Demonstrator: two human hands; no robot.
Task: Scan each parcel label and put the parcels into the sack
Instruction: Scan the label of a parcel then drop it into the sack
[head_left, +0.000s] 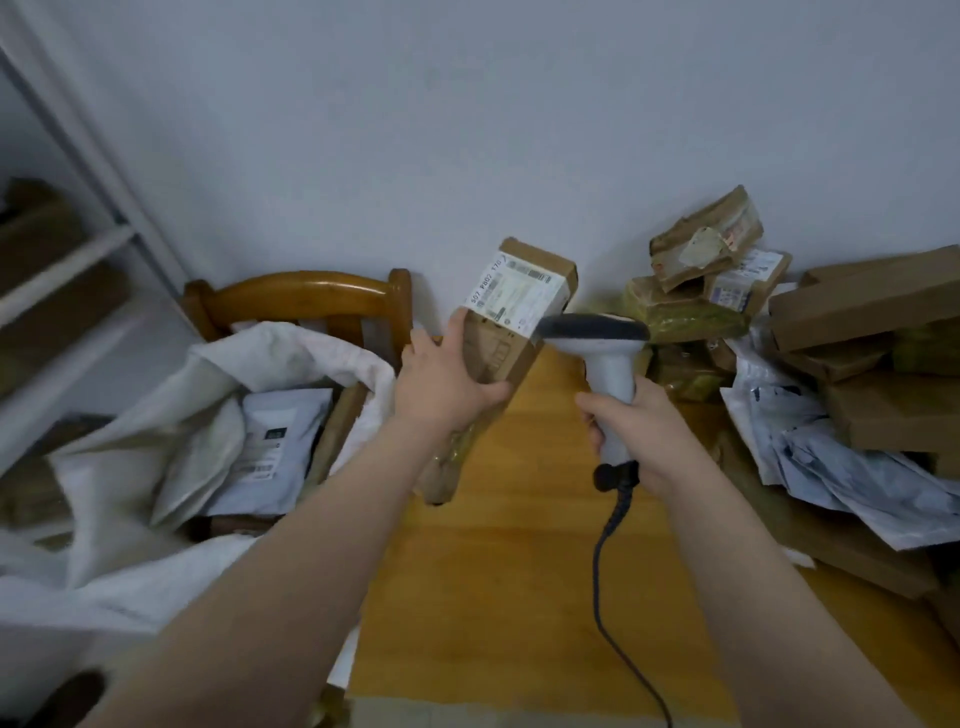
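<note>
- My left hand (447, 384) grips the long cardboard parcel (501, 356) near its middle, with the fingers (457, 325) curled over the far edge and the thumb across the near face. The box is held tilted above the surface (493, 545), and its white label (519, 296) is turned toward the scanner (608, 364).
- My right hand (636, 431) is wrapped round the scanner's handle, fingers closed tight on the grip. The scanner head sits just beside the label's lower corner.
- The head looks very close and off to one corner, so I think the read could miss the barcode and the parcel would go in unscanned.
- The lower end of the box hangs free below my grip. On the swing left it could pivot or slip out of a one-handed hold.
- The sack (208, 395) is draped over the wooden chair (301, 296) with a grey mailer (275, 441) inside. Its mouth is slack and folded, so the box could catch the rim or drop between chair and surface.
- The cable (605, 571) trails back across the surface toward me and could snag.
- The heap of parcels (857, 338) sits near my right forearm, where a wide elbow could knock it over.
</note>
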